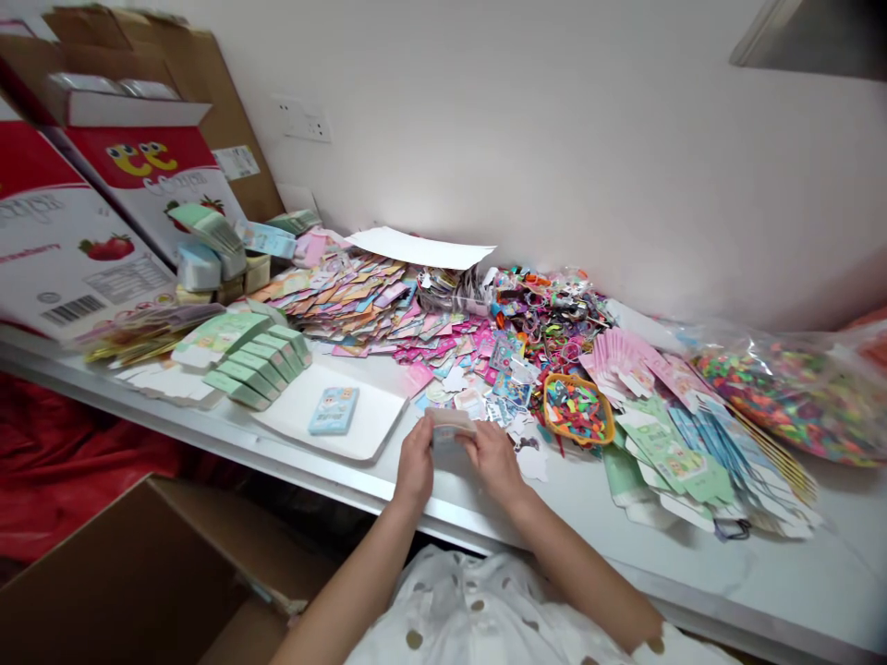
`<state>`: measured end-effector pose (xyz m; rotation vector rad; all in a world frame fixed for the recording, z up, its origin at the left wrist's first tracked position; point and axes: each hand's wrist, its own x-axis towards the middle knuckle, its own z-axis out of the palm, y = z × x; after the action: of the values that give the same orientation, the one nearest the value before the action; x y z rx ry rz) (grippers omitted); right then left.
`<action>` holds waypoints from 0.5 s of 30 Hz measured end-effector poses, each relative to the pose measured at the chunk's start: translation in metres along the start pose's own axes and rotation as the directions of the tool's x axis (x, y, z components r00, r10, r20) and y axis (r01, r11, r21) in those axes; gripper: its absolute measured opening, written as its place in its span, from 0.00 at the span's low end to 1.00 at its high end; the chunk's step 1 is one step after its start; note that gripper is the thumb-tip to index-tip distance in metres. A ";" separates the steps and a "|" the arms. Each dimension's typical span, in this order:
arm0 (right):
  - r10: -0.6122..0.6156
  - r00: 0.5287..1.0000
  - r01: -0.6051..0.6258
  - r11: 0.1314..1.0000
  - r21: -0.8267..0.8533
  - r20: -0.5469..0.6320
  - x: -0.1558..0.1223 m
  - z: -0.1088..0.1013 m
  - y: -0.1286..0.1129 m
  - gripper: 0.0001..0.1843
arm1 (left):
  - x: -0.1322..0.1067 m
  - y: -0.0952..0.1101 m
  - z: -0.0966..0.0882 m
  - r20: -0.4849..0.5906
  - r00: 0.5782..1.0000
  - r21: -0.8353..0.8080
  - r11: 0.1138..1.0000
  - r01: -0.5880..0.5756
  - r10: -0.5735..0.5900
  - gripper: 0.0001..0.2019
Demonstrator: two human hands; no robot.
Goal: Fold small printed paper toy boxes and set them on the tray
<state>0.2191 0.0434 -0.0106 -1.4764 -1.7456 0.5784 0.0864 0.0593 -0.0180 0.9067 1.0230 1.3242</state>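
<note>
Both hands meet at the table's front edge around a small flat paper box [450, 423], whose print is too blurred to read. My left hand [415, 462] grips its left side, and my right hand [495, 460] pinches its right side, fingers partly hidden. To the left, a light blue printed box [334, 410] lies on a white sheet [378, 427]. Beside it stands a row of green boxes [260, 368]. Right of my hands sits a yellow basket [610, 427] of small colourful plastic pieces [575, 406]. Loose stickers and cards [509, 369] spread just beyond my fingers.
Flat green cartons [679, 453] and pink cartons [630, 356] fan out at the right, near a clear bag of colourful pieces [796, 388]. A heap of cards [346, 296] lies at the back. Strawberry-printed boxes [76, 231] stand left; an open cardboard box [139, 573] sits below the table.
</note>
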 end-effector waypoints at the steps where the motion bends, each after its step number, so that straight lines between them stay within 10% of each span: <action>1: -0.010 1.000 0.010 1.000 0.005 0.013 -0.002 0.001 0.000 0.14 | -0.001 0.002 -0.002 -0.007 1.000 0.012 1.000 -0.009 0.010 0.27; 8: 0.161 0.904 -0.369 0.762 0.533 0.395 -0.004 -0.002 -0.003 0.32 | -0.006 0.011 -0.017 0.148 0.988 -0.045 0.998 0.038 -0.031 0.18; 15: 0.255 0.864 -0.471 0.713 0.520 0.433 0.007 -0.012 -0.012 0.19 | -0.006 0.023 -0.034 0.114 0.992 0.264 0.964 0.020 -0.052 0.13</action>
<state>0.2209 0.0458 0.0076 -1.2856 -1.2759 1.5357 0.0469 0.0530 -0.0068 1.1470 1.1318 1.1053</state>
